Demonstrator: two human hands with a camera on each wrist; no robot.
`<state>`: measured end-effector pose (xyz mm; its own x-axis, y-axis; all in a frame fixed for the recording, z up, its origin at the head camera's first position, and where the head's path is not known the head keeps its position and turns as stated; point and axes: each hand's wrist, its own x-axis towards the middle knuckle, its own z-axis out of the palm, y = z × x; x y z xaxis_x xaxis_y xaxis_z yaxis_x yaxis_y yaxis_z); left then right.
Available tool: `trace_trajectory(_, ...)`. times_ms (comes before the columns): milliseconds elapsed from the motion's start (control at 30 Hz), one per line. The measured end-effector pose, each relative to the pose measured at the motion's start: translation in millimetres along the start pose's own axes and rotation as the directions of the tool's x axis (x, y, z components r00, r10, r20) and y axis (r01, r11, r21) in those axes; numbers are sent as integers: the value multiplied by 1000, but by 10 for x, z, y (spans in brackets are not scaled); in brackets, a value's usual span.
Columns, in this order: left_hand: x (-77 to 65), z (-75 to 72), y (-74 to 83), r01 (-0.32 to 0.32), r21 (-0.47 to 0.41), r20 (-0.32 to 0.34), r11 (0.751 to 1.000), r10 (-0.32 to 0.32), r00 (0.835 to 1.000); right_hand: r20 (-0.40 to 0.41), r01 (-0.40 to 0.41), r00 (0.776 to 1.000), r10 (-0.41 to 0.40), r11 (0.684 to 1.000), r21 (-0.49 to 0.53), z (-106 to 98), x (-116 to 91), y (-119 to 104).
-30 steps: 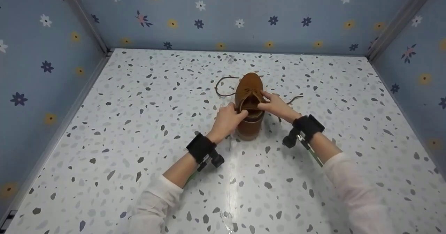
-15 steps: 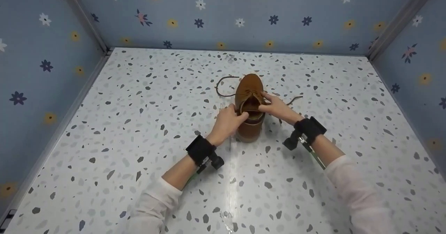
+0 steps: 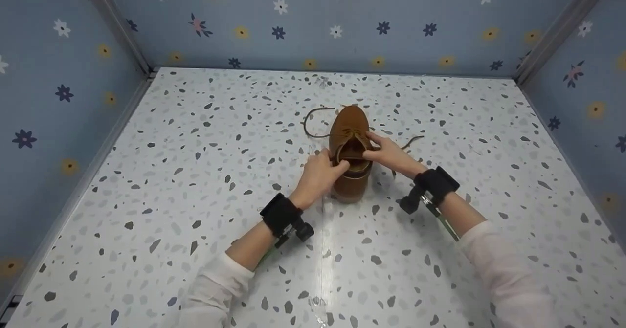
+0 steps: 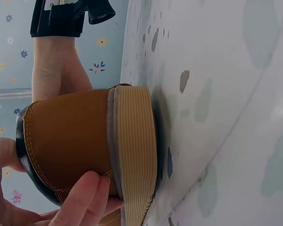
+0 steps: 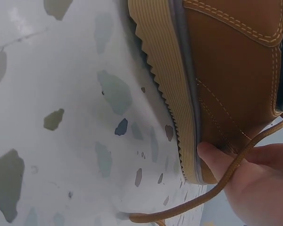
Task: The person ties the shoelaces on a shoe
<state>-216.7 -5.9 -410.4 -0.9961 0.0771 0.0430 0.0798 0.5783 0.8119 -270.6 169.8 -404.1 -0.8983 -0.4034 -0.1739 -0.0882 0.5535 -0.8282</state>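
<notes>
A brown low lace-up shoe stands upright on the speckled surface, toe pointing away from me. My left hand grips its left side, thumb over the rim of the opening and fingers along the outer side. On the opposite side my right hand holds the shoe, thumb at the opening's edge and fingers against the upper. The left wrist view shows the stitched heel and the ridged tan sole. One loose brown lace hangs across my right hand. Fingertips inside the opening are partly hidden.
The other lace end curls on the white terrazzo-patterned surface left of the shoe. Blue flowered panels enclose the back and both sides. Black straps with small cameras sit on both wrists.
The shoe has slid slightly toward me, with both hands keeping their grip and shifting along with it. The loose laces lie nearly as before.
</notes>
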Motion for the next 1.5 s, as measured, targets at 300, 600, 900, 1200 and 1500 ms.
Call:
trace_trajectory(300,-39,3,-7,-9,31,21,999,8,1000,23,25,999,-25,1000,18,5,-63,-27)
trace_trajectory(600,-83,15,6,-6,-2,36,1000,6,999,10,17,1000,-17,1000,-2,22,-80,5)
trace_trajectory(900,-105,6,46,6,32,55,999,-8,998,-4,40,999,-40,999,-33,20,-110,24)
trace_trajectory(1200,-63,-20,56,-5,173,57,985,-5,998,-30,57,998,-58,998,-26,0,-157,-12)
trace_trajectory(1500,-10,17,59,-67,252,44,966,58,997,-178,213,964,-198,974,73,-62,-278,-214)
